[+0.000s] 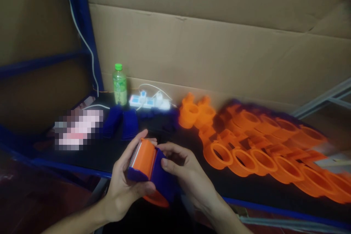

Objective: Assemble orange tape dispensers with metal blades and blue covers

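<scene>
An orange and blue plastic tape dispenser (144, 161) with a thin metal strip along one edge is held up in front of the table's edge. My left hand (123, 175) is closed around its left side, thumb underneath and fingers behind. The blue side part (161, 175) of the dispenser is pinched between thumb and fingers of my right hand (183, 166). Below my left thumb, a curved orange part (156, 199) of the dispenser shows. Blue flat pieces (129, 124) stand in stacks just behind my hands.
Several orange ring-shaped dispenser bodies (260, 161) lie in blurred rows on the right of the black tabletop (90, 159). At the back are a green-capped bottle (120, 87) and a white power strip (149, 101) with cables. A cardboard wall (205, 51) stands behind.
</scene>
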Tool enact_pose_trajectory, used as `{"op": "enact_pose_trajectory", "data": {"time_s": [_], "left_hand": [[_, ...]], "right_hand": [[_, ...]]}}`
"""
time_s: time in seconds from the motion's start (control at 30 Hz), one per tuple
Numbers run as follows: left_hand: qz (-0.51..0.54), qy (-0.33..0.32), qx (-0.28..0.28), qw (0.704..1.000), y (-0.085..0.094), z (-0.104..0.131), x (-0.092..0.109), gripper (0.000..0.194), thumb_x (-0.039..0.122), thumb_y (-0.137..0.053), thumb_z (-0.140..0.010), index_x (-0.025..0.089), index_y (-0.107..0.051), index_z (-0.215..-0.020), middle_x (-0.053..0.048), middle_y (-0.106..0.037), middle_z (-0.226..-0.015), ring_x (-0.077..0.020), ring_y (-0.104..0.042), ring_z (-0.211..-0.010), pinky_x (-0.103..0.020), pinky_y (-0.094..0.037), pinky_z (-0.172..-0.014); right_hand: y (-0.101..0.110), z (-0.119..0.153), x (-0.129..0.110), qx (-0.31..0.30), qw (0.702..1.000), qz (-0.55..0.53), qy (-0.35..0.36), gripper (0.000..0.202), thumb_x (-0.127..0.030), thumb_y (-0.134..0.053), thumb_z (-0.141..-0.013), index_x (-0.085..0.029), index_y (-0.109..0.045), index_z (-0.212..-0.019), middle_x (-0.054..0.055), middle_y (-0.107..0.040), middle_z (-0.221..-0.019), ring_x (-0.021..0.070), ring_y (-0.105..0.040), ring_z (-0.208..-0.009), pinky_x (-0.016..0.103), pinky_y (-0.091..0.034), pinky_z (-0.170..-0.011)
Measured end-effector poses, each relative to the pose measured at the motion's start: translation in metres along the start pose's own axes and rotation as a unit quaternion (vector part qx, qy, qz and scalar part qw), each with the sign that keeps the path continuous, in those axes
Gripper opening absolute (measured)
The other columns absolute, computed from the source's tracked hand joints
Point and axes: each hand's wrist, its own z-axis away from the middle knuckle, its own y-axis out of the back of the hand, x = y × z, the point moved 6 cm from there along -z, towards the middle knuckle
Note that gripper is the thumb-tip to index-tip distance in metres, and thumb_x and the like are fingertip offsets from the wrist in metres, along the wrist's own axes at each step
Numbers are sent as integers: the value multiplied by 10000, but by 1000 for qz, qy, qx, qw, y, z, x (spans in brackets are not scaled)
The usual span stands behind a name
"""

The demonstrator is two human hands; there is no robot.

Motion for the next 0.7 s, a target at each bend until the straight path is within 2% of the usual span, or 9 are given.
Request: {"op": "enact_pose_trajectory", "data": {"time_s": [0.3,0.37,0.43,0.47,0.53,0.6,0.67,0.7], "left_hand": [[-36,-13,-48,998,-4,-5,2,873,384,-905,-637,270,-566,-1434,-129,-662,-1333,-382,-605,-1232,-418,-464,-1048],[-47,-19,-50,997,-3,-8,-1,865,345,-899,-654,270,-551,-1442,-124,-661,-1333,-370,-601,-1244,-405,-462,-1052],[-54,-29,-36,997,0,-12,-5,870,294,-889,-673,275,-518,-1459,-118,-649,-1353,-356,-597,-1256,-400,-458,-1061],[-45,-32,-21,998,2,-13,-7,857,286,-874,-697,277,-500,-1468,-119,-641,-1362,-348,-602,-1252,-406,-457,-1065],[-24,-34,21,999,7,-16,-10,802,285,-834,-757,289,-475,-1474,-114,-622,-1385,-327,-601,-1257,-421,-446,-1083],[-3,-31,65,997,11,-18,-14,738,292,-795,-810,307,-464,-1470,-100,-608,-1400,-306,-589,-1277,-431,-427,-1108],[8,-25,87,996,12,-19,-16,706,299,-777,-833,322,-460,-1463,-88,-608,-1398,-294,-577,-1295,-439,-410,-1128],[10,-23,87,996,12,-20,-18,705,302,-776,-835,327,-458,-1463,-87,-608,-1396,-294,-570,-1306,-445,-405,-1135]], "right_hand": [[4,-7,2,-23,1000,-17,-9,247,-361,-844,-748,-210,-735,-910,10,-675,-908,135,-595,-829,245,-461,-781],[4,-8,-3,-21,998,47,21,232,-399,-781,-820,-210,-727,-945,20,-682,-932,153,-614,-863,271,-483,-812],[3,-6,-13,-5,982,170,87,223,-401,-669,-919,-230,-733,-1048,42,-680,-1008,179,-624,-951,318,-496,-888],[2,-2,-18,13,961,244,131,244,-382,-606,-963,-248,-724,-1128,56,-667,-1072,193,-618,-1016,344,-493,-936],[-5,10,-26,43,895,388,217,365,-354,-546,-992,-277,-630,-1339,89,-606,-1233,224,-574,-1158,390,-483,-1010],[-18,25,-25,45,812,507,285,600,-389,-616,-945,-248,-460,-1507,129,-530,-1359,276,-518,-1252,437,-491,-1033],[-31,38,-17,32,730,600,325,820,-382,-702,-879,-187,-322,-1579,166,-496,-1411,327,-488,-1285,482,-502,-1028],[-35,43,-14,29,695,633,339,855,-348,-714,-866,-164,-293,-1587,175,-497,-1416,339,-485,-1288,494,-503,-1029]]}}
